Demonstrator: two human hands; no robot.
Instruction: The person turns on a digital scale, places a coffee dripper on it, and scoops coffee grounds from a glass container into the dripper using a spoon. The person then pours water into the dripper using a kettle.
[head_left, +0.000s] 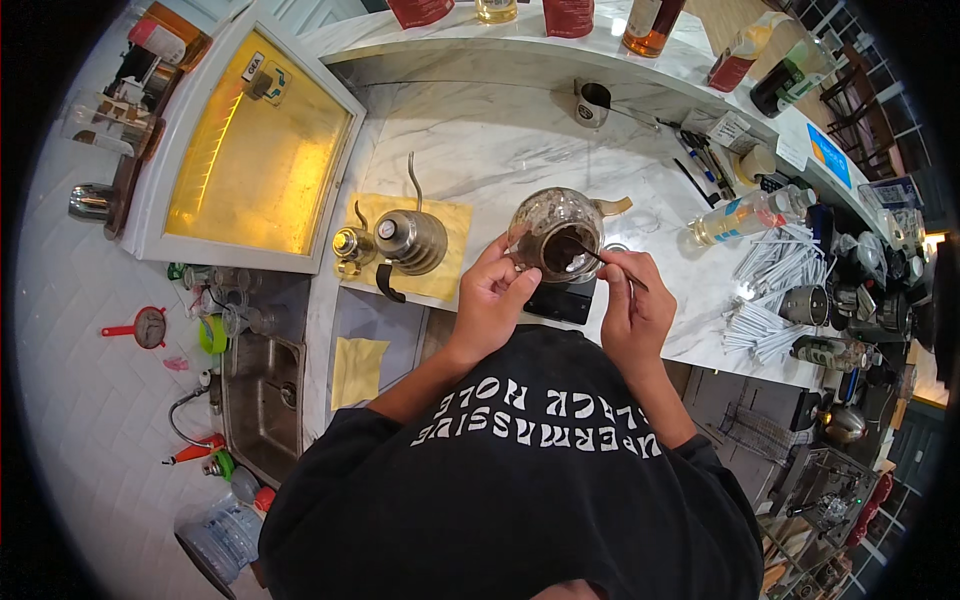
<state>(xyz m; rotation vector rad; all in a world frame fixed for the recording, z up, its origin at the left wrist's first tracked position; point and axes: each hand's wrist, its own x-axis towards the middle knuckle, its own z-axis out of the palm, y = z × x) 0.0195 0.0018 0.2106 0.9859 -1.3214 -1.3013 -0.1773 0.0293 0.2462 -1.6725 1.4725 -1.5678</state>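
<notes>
A round glass pot (555, 210) with dark contents is held tilted over the marble counter, its open mouth towards me. My left hand (496, 289) grips its near left side. In my right hand (637, 300) is a thin dark spoon (626, 276), whose far end reaches into the mouth of the pot. A black scale (561, 301) lies beneath, partly hidden by the pot. To the left, a steel gooseneck kettle (412, 238) and a smaller metal pot (352, 246) stand on a yellow cloth (459, 225).
A white-framed cabinet (262, 150) and a sink (262, 390) are at left. A cup (592, 105) stands at the back. Plastic bottles (739, 216), wrapped straws (772, 259) and pens (697, 161) lie at right. Bottles, including an amber one (651, 30), stand on the raised ledge.
</notes>
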